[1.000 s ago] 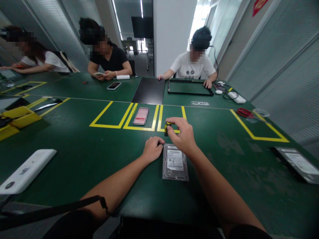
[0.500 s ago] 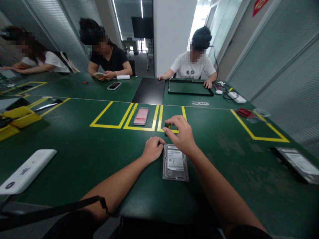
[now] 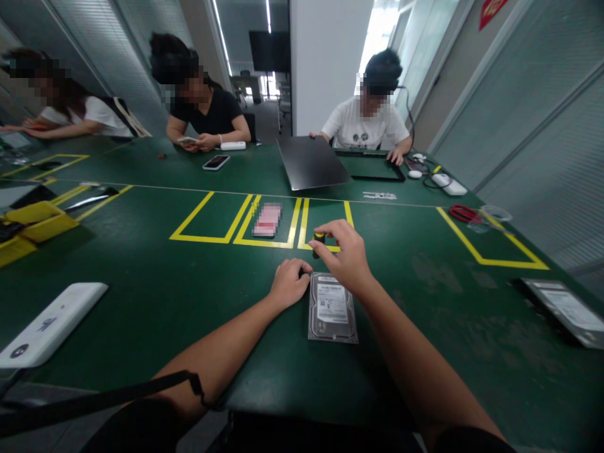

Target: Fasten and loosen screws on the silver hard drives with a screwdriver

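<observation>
Head view: right hand [image 3: 346, 251] pinches tool [image 3: 319, 238] nearly at twelve o'clock from hard drive [image 3: 331, 309]. Left hand [image 3: 289, 283], at ten: grip I cannot tell.

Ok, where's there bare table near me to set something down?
Left, between the long white box and the left hand. Right, between the right forearm and the far-right drive. It's crowded around the far-left corner of the middle drive, with the left hand, right hand and black-and-yellow tool.

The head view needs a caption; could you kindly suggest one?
Right hand holds a yellow-topped tool by the hard drive, left hand at its far left corner.
</observation>
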Demonstrator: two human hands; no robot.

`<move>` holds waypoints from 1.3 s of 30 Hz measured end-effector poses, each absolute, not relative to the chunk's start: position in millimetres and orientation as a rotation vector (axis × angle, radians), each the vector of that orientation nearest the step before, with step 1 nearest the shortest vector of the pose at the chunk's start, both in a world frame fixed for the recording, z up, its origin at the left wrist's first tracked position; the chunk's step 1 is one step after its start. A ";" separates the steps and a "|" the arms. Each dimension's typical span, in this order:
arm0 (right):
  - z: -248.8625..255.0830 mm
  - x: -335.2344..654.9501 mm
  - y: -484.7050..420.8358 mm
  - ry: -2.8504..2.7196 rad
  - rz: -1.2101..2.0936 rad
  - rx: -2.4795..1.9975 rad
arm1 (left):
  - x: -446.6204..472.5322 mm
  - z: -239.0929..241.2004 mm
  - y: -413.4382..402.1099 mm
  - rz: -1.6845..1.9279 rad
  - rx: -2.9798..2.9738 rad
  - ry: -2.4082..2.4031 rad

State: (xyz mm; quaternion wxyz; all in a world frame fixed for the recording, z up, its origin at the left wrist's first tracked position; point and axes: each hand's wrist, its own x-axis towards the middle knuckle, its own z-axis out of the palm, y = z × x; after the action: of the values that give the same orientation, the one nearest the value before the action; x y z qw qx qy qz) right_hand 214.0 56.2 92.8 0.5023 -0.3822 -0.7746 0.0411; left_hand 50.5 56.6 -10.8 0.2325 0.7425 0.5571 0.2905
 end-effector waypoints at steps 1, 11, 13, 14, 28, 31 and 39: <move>92.6 214.0 56.6 -1.869 0.094 -0.927 | 50.5 -10.7 56.5 0.799 2.040 1.529; 92.4 213.6 55.4 -1.877 0.109 -0.933 | 50.7 -12.8 57.7 0.794 2.046 1.535; 92.4 213.8 56.0 -1.880 0.113 -0.945 | 50.7 -13.2 58.1 0.789 2.046 1.536; 92.2 214.0 56.3 -1.879 0.111 -0.950 | 50.7 -13.3 58.1 0.788 2.046 1.537; 94.7 213.2 53.9 -1.874 0.111 -0.923 | 51.2 -10.1 56.2 0.783 2.037 1.547; 93.7 214.0 54.7 -1.880 0.130 -0.968 | 51.3 -9.9 55.8 0.787 2.036 1.550; 89.8 214.5 57.2 -1.900 0.106 -0.968 | 51.8 -9.3 55.7 0.815 2.043 1.540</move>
State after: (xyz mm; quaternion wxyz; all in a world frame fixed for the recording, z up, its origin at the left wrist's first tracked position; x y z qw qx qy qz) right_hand 214.5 57.2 89.8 0.4823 -0.3972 -0.7796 0.0436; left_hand 51.8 55.7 -9.3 0.2263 0.7412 0.5587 0.2955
